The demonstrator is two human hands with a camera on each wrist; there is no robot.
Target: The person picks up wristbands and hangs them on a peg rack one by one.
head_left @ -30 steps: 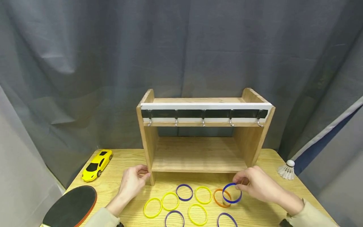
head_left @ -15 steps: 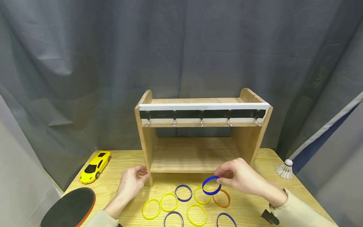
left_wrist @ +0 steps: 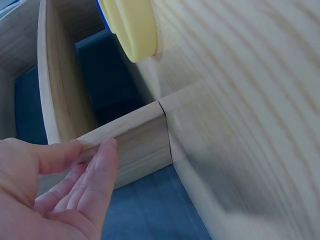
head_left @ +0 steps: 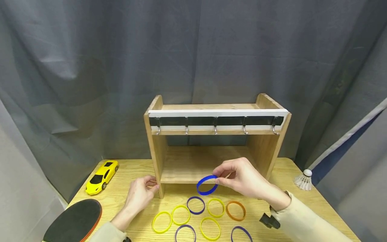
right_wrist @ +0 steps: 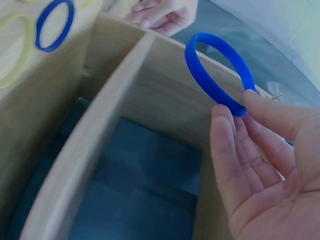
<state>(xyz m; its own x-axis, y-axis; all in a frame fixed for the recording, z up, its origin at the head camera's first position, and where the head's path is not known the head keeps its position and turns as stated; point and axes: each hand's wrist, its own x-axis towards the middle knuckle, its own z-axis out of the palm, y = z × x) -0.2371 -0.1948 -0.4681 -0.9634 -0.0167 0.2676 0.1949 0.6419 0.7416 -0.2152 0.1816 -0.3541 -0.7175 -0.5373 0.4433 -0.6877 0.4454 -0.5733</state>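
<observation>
Between thumb and fingertips, my right hand (head_left: 243, 178) pinches a blue silicone wristband (head_left: 207, 185) in front of the shelf's lower board; the right wrist view also shows this blue band (right_wrist: 212, 82) tilted in the air. My left hand (head_left: 140, 195) grips the front edge of the left side panel of a wooden shelf (head_left: 155, 158), with the thumb on one face as seen in the left wrist view. A row of metal hooks (head_left: 216, 130) runs along the shelf's front rail, with nothing hanging on them.
On the table lie yellow wristbands (head_left: 210, 229), purple-blue wristbands (head_left: 196, 205) and an orange wristband (head_left: 235, 211). A yellow toy car (head_left: 102, 177) and a black disc (head_left: 74, 220) are at left, a shuttlecock (head_left: 303, 180) at right. A grey curtain (head_left: 193, 50) hangs behind.
My right hand has carried the blue wristband left and upward, from over the orange band to the front of the shelf's lower board. The left hand stays on the side panel.
</observation>
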